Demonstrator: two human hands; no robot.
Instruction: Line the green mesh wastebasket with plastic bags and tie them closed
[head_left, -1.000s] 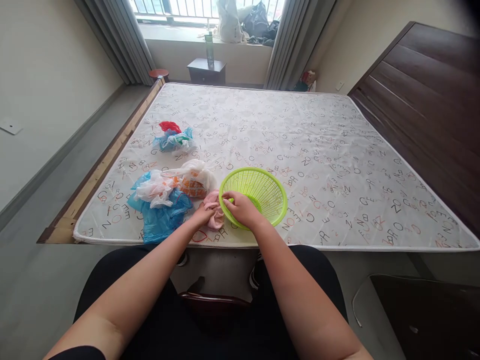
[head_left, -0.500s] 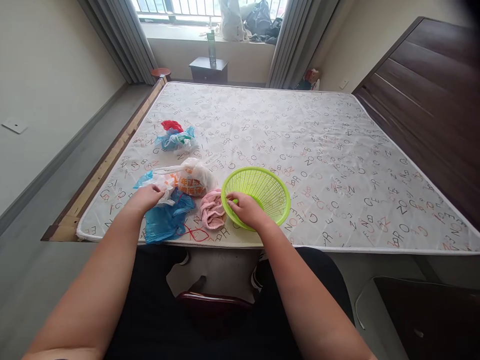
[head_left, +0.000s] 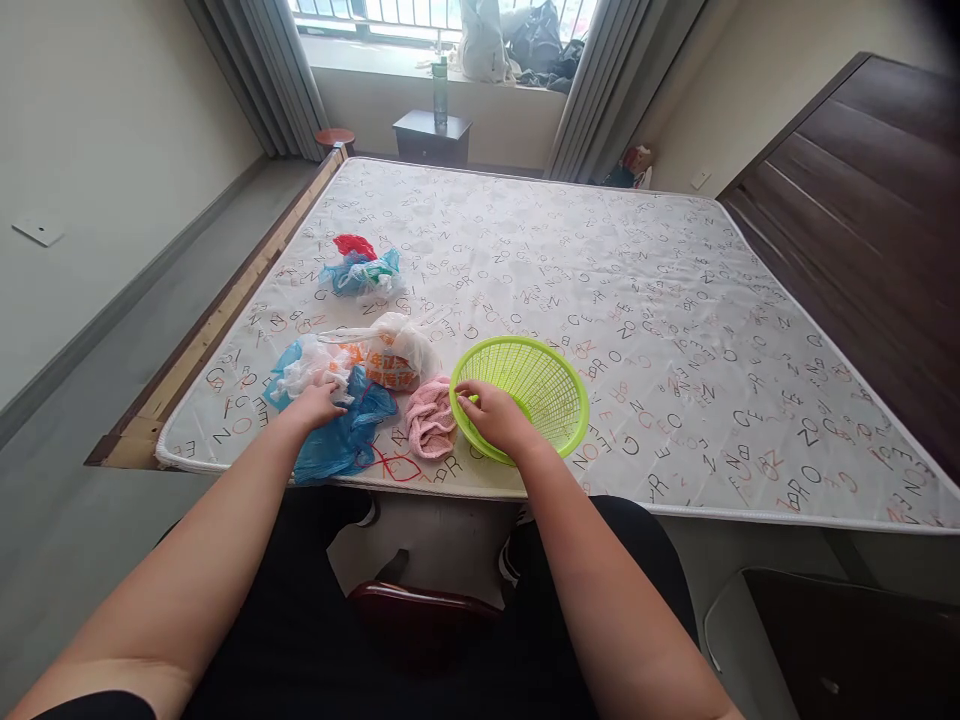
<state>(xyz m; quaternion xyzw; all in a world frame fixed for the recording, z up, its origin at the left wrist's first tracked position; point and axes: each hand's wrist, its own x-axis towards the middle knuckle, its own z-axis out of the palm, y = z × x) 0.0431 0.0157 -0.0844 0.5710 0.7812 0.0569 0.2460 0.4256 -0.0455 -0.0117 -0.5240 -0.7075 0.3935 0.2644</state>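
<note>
The white plastic bag [head_left: 306, 368] lies crumpled left of centre in the frame, on the mattress [head_left: 622, 260], its lower edge against a blue plastic bag [head_left: 334, 447]. Our left hand [head_left: 319, 403] is at the white bag's lower right side, fingers bent and close together; we cannot tell whether they pinch the film or only rest on it. Our right hand [head_left: 489, 412] sits at the left rim of the green basket [head_left: 556, 385], near the middle of the frame, thumb and forefinger a narrow gap apart — whether they grip the rim, we cannot tell. To handle this well, we should gather one layer of the white film between thumb and fingertips and lift it gently, so the blue bag does not come along. The pink cloth [head_left: 430, 420] lies right beside the basket — we do best to pass above it, with the right hand steadying the rim.
</note>
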